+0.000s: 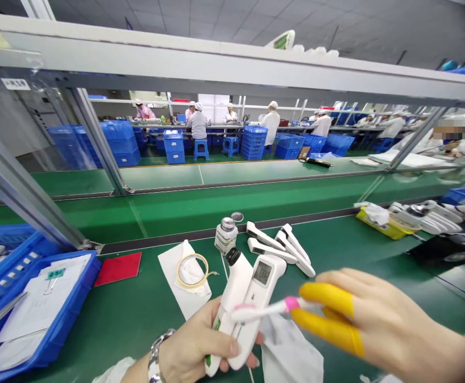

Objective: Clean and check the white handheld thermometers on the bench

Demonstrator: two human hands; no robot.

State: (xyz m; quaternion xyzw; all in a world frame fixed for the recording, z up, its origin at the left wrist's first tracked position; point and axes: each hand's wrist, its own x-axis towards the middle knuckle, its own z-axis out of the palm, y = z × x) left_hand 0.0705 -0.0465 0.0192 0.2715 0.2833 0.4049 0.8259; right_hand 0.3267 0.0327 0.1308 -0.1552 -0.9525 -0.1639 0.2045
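Two white handheld thermometers (262, 290) lie side by side in my left hand (204, 340), its thumb pressed across their lower ends. One has a small grey display facing up; the other shows a black round tip. My right hand (348, 314), with yellow finger covers, pinches a white and pink toothbrush (272, 308). The brush head is over the thermometers; blur hides whether it touches them. Beneath my hands a white cloth (292, 351) rests on the green table (129, 308). Beyond them are a small metal-topped bottle (226, 236) and several white handle parts (282, 247).
A tape roll (193, 270) sits on white paper, beside a red card (118, 268). At left, a blue basket (68, 314) holds papers. A yellow tray (386, 223) and more white devices stand at right. Metal posts and a shelf (216, 58) cross ahead; people work beyond.
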